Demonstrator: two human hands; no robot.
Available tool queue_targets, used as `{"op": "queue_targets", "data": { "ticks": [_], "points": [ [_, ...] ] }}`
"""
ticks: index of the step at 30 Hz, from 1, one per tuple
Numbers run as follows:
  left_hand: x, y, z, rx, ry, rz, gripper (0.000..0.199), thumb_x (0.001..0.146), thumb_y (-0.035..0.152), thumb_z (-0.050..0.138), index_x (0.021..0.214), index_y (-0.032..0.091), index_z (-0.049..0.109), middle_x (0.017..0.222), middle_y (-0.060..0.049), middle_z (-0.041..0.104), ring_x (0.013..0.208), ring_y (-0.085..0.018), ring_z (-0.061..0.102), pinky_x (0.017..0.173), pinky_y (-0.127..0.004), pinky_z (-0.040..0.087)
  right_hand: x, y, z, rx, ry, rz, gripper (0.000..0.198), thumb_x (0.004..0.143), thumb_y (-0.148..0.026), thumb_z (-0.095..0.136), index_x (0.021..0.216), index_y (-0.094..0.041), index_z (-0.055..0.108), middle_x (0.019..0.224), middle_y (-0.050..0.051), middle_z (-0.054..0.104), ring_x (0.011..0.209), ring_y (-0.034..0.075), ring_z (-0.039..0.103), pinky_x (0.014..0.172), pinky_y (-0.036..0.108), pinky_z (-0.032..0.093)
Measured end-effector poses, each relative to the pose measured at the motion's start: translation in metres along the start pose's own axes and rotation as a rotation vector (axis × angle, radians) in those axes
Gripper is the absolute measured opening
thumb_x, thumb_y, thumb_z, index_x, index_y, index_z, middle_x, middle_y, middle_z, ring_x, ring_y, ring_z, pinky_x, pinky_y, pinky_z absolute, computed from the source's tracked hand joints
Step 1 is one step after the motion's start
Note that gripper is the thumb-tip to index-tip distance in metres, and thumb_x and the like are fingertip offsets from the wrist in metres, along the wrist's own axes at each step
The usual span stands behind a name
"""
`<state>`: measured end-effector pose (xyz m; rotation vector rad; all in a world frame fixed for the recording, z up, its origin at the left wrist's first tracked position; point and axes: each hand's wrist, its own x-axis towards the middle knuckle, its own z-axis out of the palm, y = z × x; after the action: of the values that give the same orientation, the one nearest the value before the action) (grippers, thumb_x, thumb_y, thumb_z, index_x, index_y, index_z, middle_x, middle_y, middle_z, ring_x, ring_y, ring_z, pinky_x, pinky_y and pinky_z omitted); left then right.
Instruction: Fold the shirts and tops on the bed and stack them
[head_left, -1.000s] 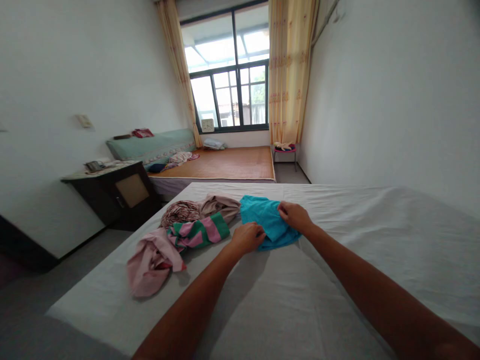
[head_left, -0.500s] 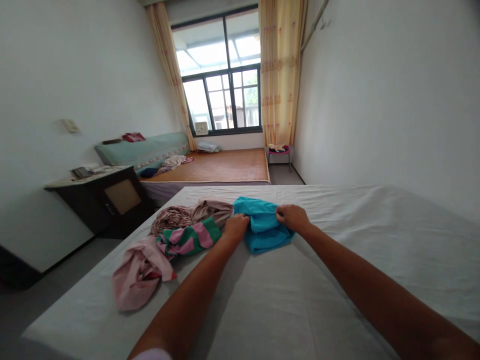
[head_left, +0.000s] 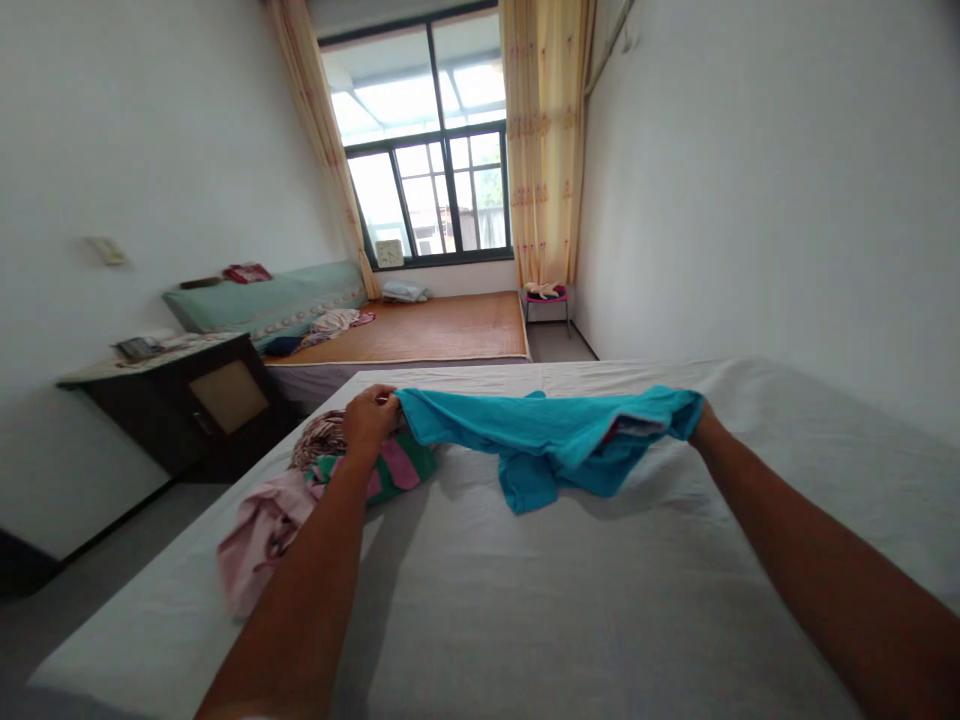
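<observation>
A turquoise garment (head_left: 517, 425) is stretched sideways between my two hands, its lower folds hanging onto the white sheet (head_left: 525, 600). My left hand (head_left: 369, 420) pinches its left end, above the heap of clothes. The right end is gripped by my right hand (head_left: 701, 422), whose fingers are mostly covered by the cloth. A bit of grey and red shows inside an opening near that end. Under and beside my left arm lie a green-and-pink striped garment (head_left: 405, 468), a pale pink garment (head_left: 259, 540) and a brown patterned cloth (head_left: 319, 440).
Beyond the sheeted surface stands a bed with a brown mat (head_left: 442, 325) and a mint-green headboard (head_left: 262, 300). A dark cabinet (head_left: 217, 395) is at the left. A small stool (head_left: 546, 296) holding cloth stands by the curtain (head_left: 541, 150). White walls flank both sides.
My hands have moved apart, left hand leftward and right hand rightward. The turquoise garment has gone from a bunched fold to a wide stretched span. The view has shifted slightly.
</observation>
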<state>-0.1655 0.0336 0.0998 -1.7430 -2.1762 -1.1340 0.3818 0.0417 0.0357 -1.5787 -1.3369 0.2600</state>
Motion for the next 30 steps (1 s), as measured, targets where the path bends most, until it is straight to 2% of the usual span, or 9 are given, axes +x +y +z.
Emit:
{"op": "queue_targets", "data": {
  "ticks": [4, 9, 11, 13, 16, 19, 23, 27, 30],
  "points": [
    [-0.015, -0.004, 0.016, -0.071, -0.125, 0.064, 0.028, 0.083, 0.033, 0.049, 0.1, 0.023, 0.069, 0.083, -0.001, 0.074, 0.076, -0.018, 0.067, 0.067, -0.025, 0.046, -0.009, -0.002, -0.003, -0.015, 0.017, 0.037, 0.042, 0.08, -0.051, 0.049, 0.089, -0.015, 0.068, 0.076, 0.009, 0.07, 0.06, 0.019, 0.064, 0.056, 0.03, 0.05],
    [-0.033, 0.014, 0.029, -0.186, -0.31, 0.104, 0.032, 0.086, 0.027, 0.045, 0.113, 0.02, 0.06, 0.075, 0.0, 0.071, 0.059, -0.014, 0.065, 0.061, -0.024, 0.047, -0.037, -0.019, 0.006, -0.194, -0.618, -0.291, 0.059, 0.07, -0.062, 0.062, 0.112, -0.021, 0.067, 0.114, 0.011, 0.068, 0.103, 0.028, 0.063, 0.088, 0.039, 0.051],
    [-0.051, 0.028, 0.036, -0.201, -0.368, 0.22, 0.038, 0.088, 0.027, 0.045, 0.124, 0.02, 0.054, 0.084, -0.001, 0.072, 0.068, -0.015, 0.067, 0.066, -0.024, 0.048, -0.058, -0.023, 0.017, -0.36, -0.683, -0.402, 0.083, 0.06, -0.06, 0.072, 0.132, -0.024, 0.056, 0.137, 0.012, 0.055, 0.126, 0.035, 0.048, 0.101, 0.048, 0.042],
    [-0.074, 0.04, 0.044, -0.146, -0.471, 0.393, 0.038, 0.09, 0.029, 0.045, 0.127, 0.023, 0.053, 0.095, -0.002, 0.071, 0.081, -0.016, 0.067, 0.073, -0.025, 0.048, -0.077, -0.024, 0.03, -0.47, -0.656, -0.481, 0.099, 0.057, -0.057, 0.075, 0.144, -0.025, 0.042, 0.15, 0.013, 0.04, 0.136, 0.038, 0.036, 0.106, 0.054, 0.034],
    [-0.1, 0.048, 0.055, 0.042, -0.575, 0.605, 0.031, 0.09, 0.027, 0.047, 0.119, 0.025, 0.059, 0.115, -0.006, 0.065, 0.104, -0.02, 0.061, 0.086, -0.029, 0.046, -0.097, -0.025, 0.046, -0.502, -0.633, -0.57, 0.094, 0.065, -0.051, 0.072, 0.148, -0.028, 0.034, 0.155, 0.012, 0.031, 0.136, 0.037, 0.035, 0.103, 0.056, 0.036],
    [-0.098, 0.034, 0.057, 0.281, -0.498, 0.637, 0.03, 0.089, 0.02, 0.047, 0.116, 0.022, 0.06, 0.124, -0.01, 0.06, 0.12, -0.026, 0.05, 0.103, -0.042, 0.036, -0.104, -0.021, 0.053, -0.476, -0.591, -0.593, 0.078, 0.073, -0.04, 0.065, 0.146, -0.028, 0.039, 0.151, 0.012, 0.039, 0.131, 0.034, 0.043, 0.097, 0.053, 0.042],
    [-0.062, -0.01, 0.041, 0.494, -0.426, 0.594, 0.04, 0.086, 0.015, 0.048, 0.124, 0.026, 0.057, 0.136, -0.012, 0.052, 0.132, -0.031, 0.038, 0.111, -0.057, 0.015, -0.105, -0.004, 0.054, -0.381, -0.493, -0.601, 0.06, 0.077, -0.025, 0.056, 0.137, -0.026, 0.051, 0.139, 0.009, 0.054, 0.124, 0.03, 0.051, 0.099, 0.049, 0.043],
    [-0.024, -0.046, 0.025, 0.639, -0.443, 0.342, 0.057, 0.08, 0.021, 0.058, 0.136, 0.031, 0.047, 0.145, -0.012, 0.042, 0.131, -0.037, 0.036, 0.105, -0.063, 0.019, -0.096, 0.015, 0.052, -0.281, -0.272, -0.31, 0.045, 0.088, -0.037, 0.042, 0.126, -0.023, 0.061, 0.117, 0.01, 0.069, 0.109, 0.03, 0.062, 0.092, 0.045, 0.048],
    [-0.002, -0.059, 0.017, 0.644, -0.442, 0.224, 0.048, 0.084, 0.025, 0.054, 0.131, 0.032, 0.051, 0.137, -0.012, 0.049, 0.124, -0.035, 0.044, 0.1, -0.056, 0.03, -0.085, 0.028, 0.046, -0.221, -0.071, -0.006, 0.054, 0.087, -0.051, 0.035, 0.115, -0.016, 0.066, 0.103, 0.014, 0.072, 0.1, 0.034, 0.065, 0.08, 0.044, 0.052]
  ]
}}
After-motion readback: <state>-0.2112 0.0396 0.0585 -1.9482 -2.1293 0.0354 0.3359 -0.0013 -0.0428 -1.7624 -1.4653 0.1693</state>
